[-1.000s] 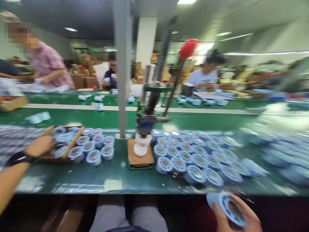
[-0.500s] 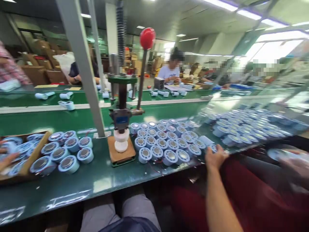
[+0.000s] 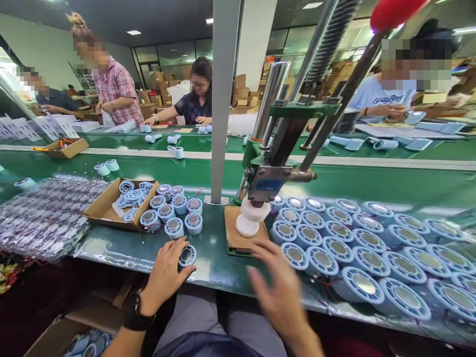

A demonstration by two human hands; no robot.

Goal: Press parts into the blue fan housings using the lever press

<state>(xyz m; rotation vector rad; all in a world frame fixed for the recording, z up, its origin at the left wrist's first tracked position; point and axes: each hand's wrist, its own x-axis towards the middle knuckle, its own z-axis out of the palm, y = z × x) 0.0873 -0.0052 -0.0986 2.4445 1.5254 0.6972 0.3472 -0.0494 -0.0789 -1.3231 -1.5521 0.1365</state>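
Note:
My left hand (image 3: pixel 169 272), a dark watch on its wrist, is closed around the side of a light-blue round housing (image 3: pixel 187 256) near the table's front edge. The housing stands upright with a dark round middle facing up. My right hand (image 3: pixel 277 287) is blurred by motion, fingers apart, holding nothing visible. It is in front of the hand press (image 3: pixel 269 183), whose white pad (image 3: pixel 255 210) sits above a white round block (image 3: pixel 247 226) on a brown base board (image 3: pixel 234 233). Left of the press stands a group of similar housings (image 3: pixel 165 211); many more housings (image 3: pixel 334 245) fill the right side.
A cardboard box (image 3: pixel 96 213) with blue rings (image 3: pixel 136 196) stands left, beside a stack of plastic-wrapped parts (image 3: pixel 48 213). A grey post (image 3: pixel 222 99) rises behind the table. Several co-workers sit or stand across the green conveyor (image 3: pixel 186 171). Below left, another box (image 3: pixel 48 337) holds blue parts.
The view has swung left. My left hand has left the box of rings and now holds a housing. My right hand has let go of a housing at the right and moved to the press.

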